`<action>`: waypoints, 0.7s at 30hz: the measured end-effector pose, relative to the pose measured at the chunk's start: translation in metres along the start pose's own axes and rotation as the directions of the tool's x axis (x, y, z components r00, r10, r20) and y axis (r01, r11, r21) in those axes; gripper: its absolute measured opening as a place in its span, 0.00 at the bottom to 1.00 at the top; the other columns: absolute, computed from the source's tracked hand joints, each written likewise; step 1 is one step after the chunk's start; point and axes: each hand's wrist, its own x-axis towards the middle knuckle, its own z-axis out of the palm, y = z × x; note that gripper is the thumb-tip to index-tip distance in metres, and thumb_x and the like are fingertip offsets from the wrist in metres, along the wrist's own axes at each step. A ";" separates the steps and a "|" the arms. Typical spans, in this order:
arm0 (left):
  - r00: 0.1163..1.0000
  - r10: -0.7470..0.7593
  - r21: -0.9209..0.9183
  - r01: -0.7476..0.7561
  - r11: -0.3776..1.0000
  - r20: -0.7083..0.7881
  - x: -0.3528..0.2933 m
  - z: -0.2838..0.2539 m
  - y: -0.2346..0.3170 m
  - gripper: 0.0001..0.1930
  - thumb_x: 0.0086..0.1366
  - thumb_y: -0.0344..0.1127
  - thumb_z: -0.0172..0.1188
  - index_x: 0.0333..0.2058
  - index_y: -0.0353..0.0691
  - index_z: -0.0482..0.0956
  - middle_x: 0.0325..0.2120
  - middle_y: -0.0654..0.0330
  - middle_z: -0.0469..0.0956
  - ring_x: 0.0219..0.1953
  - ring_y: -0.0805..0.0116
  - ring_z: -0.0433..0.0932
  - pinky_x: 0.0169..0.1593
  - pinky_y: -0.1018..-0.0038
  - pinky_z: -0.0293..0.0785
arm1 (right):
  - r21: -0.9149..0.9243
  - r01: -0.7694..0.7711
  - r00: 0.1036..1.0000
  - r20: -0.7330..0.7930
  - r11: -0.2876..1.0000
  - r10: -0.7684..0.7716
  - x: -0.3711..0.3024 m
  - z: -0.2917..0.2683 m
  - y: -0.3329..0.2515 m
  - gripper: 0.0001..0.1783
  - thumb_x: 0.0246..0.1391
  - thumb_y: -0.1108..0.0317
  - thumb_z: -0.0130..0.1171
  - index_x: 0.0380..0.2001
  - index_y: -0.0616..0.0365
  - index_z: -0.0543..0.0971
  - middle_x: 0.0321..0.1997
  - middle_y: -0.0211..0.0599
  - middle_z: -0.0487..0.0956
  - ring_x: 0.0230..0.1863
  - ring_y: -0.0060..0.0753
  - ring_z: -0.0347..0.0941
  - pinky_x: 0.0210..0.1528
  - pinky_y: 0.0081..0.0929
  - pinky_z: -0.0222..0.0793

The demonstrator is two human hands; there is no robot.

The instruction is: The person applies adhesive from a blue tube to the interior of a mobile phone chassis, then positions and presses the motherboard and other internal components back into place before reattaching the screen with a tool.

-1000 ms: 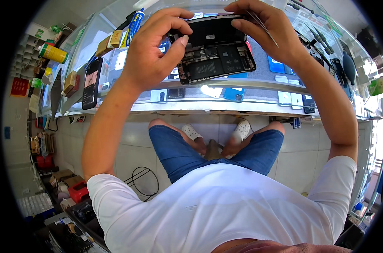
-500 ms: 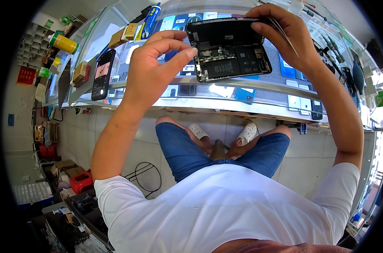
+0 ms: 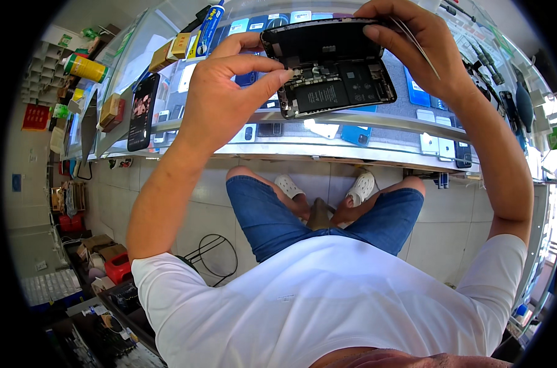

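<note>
- Opened phone (image 3: 337, 86) sits between the two hands, over the front part of the glass tabletop (image 3: 407, 124); can't tell if it touches the glass.
- Phone is split like a book: black screen panel (image 3: 321, 46) tilted up at the far side, body with its insides facing up on the near side.
- Black battery (image 3: 359, 80) shows in the body, other parts packed around it.
- Right hand (image 3: 413, 43): partly closed, thumb on the front of the screen panel at its right end, fingers bent over the top edge.
- Same hand also carries thin metal tweezers (image 3: 417, 48), slanting down to the right, tips away from the phone.
- Left hand (image 3: 237, 86): fingers curled, thumb and index tips nearly together at the phone's left edge; can't tell if anything is pinched between them.
- Left of the left hand: black phone with lit screen (image 3: 143, 113), propped at a slant; small box (image 3: 111, 112) just beside it.
- Farther back on the left: blue tube (image 3: 210, 27) near two small brown boxes.
- Right side: screwdrivers (image 3: 487, 61) and dark blue bulb blower (image 3: 524, 104), both beyond the right forearm.
- More phones lie under the glass, e.g. blue one (image 3: 418, 92) below the right wrist.
</note>
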 end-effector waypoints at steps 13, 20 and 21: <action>0.969 0.239 0.119 -0.246 0.962 0.069 0.007 -0.001 -0.009 0.09 0.56 0.25 0.75 0.37 0.36 0.91 0.50 0.55 0.81 0.47 0.65 0.80 0.52 0.70 0.75 | 0.038 0.094 0.995 0.030 0.995 -0.095 -0.004 -0.003 0.008 0.10 0.65 0.76 0.63 0.49 0.66 0.81 0.44 0.40 0.84 0.46 0.27 0.82 0.52 0.27 0.79; 0.949 0.312 0.136 -0.316 0.939 0.054 0.009 0.002 -0.014 0.07 0.56 0.24 0.74 0.35 0.35 0.88 0.44 0.55 0.80 0.43 0.65 0.79 0.48 0.71 0.74 | -0.118 0.134 0.990 -0.033 0.984 -0.138 -0.008 0.008 -0.011 0.11 0.66 0.77 0.62 0.50 0.66 0.80 0.45 0.43 0.84 0.48 0.29 0.82 0.53 0.28 0.79; 0.948 0.312 0.125 -0.317 0.940 0.056 0.010 0.002 -0.014 0.07 0.56 0.24 0.74 0.35 0.35 0.88 0.43 0.55 0.80 0.43 0.65 0.79 0.48 0.72 0.74 | -0.146 0.187 0.979 -0.054 0.971 -0.197 -0.008 0.012 -0.012 0.12 0.65 0.77 0.62 0.50 0.66 0.80 0.45 0.44 0.84 0.48 0.30 0.82 0.52 0.28 0.79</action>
